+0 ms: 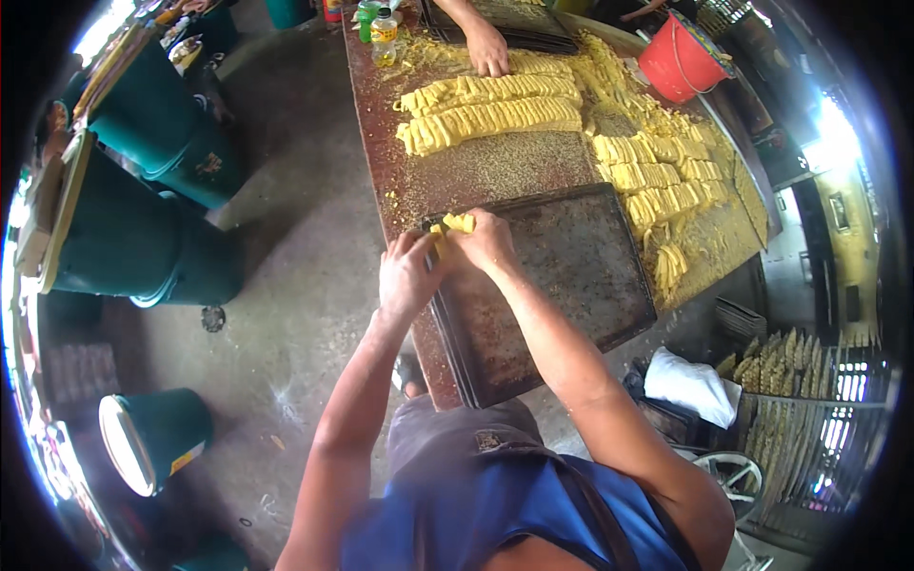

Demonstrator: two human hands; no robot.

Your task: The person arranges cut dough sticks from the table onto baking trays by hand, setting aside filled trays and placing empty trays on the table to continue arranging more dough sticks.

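Over the far left corner of a stack of dark metal baking trays, my two hands are close together. My right hand is closed on a few short yellow dough pieces. Beside it, my left hand is closed with a small yellow dough piece at its fingertips. The top tray looks bare and stained. Beyond it, long rows of cut yellow dough strips lie side by side on the brown table. Another person's hand touches the farthest row.
Shorter dough rows and crumbs cover the table's right side. A red bucket stands at the far right, a bottle at the far left corner. Green bins line the left floor. A white sack lies at right.
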